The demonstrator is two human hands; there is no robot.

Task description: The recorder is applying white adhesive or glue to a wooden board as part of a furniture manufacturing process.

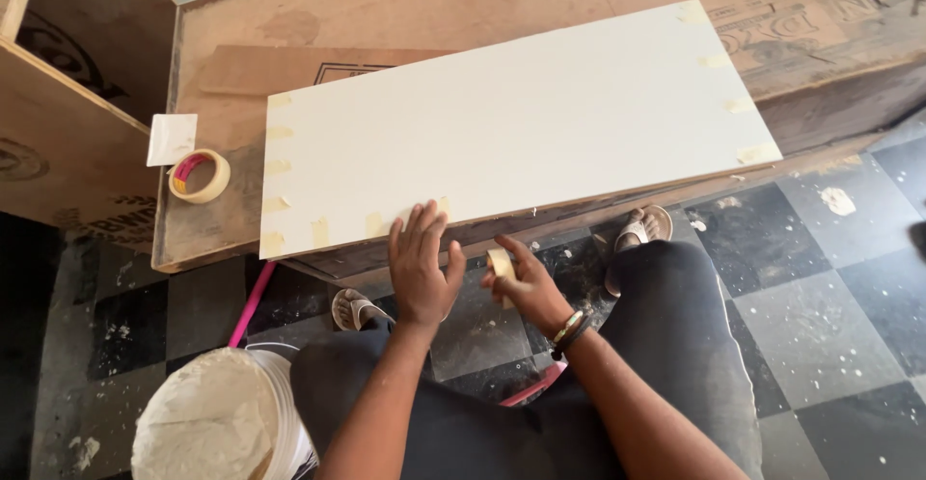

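Left hand flat on white board, right hand gripping tape roll

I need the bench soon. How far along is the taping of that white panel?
Done: tape strips line the white panel's left edge and right edge, with a few on the near edge. In hand: the left hand presses a strip at the near edge; the right hand holds a tape roll. Left: the rest of the near edge is bare.

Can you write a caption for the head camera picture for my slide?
Left hand presses on the white board's taped edge while the right hand holds a strip of masking tape.
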